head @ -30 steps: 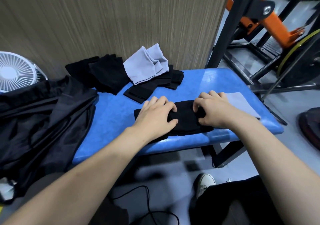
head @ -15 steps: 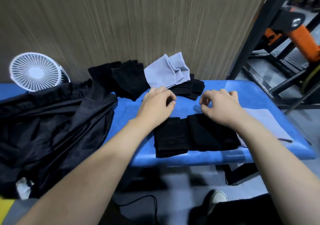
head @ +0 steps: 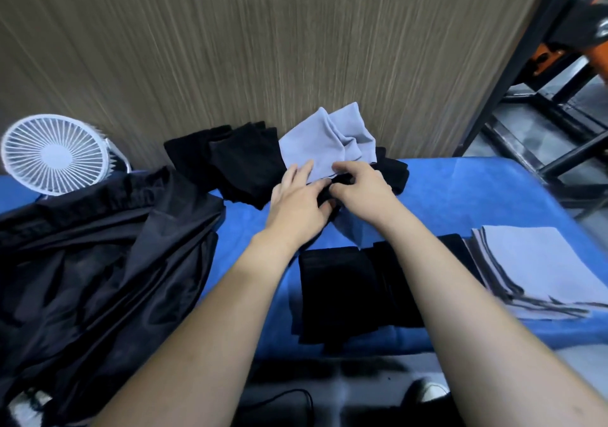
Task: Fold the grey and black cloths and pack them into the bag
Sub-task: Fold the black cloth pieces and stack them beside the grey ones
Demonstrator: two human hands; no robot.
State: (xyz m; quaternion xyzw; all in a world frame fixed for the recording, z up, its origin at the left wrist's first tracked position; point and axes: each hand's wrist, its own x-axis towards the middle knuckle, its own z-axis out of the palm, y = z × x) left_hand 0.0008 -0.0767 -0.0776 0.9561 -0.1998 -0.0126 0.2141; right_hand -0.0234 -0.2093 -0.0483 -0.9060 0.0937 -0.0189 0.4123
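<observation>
On the blue bench (head: 460, 196), loose cloths are heaped against the wall: a crumpled grey cloth (head: 324, 142) on top and unfolded black cloths (head: 237, 160) beside and under it. My left hand (head: 296, 206) and my right hand (head: 363, 188) meet at the heap's front edge. Both pinch the same black cloth (head: 325, 194) just below the grey one. Nearer to me lie folded black cloths (head: 345, 288), and to their right a stack of folded grey cloths (head: 533, 262). The black bag (head: 98, 245) sprawls slack over the bench's left part.
A small white fan (head: 52, 153) stands at the back left against the wood-grain wall. A black metal gym frame (head: 526, 64) rises to the right of the bench. Below the front edge are the floor, a cable and a shoe (head: 427, 390).
Both hands have left the folded black cloths at the front and reached back to the heap by the wall, where they took hold of a black cloth. The camera has shifted left.
</observation>
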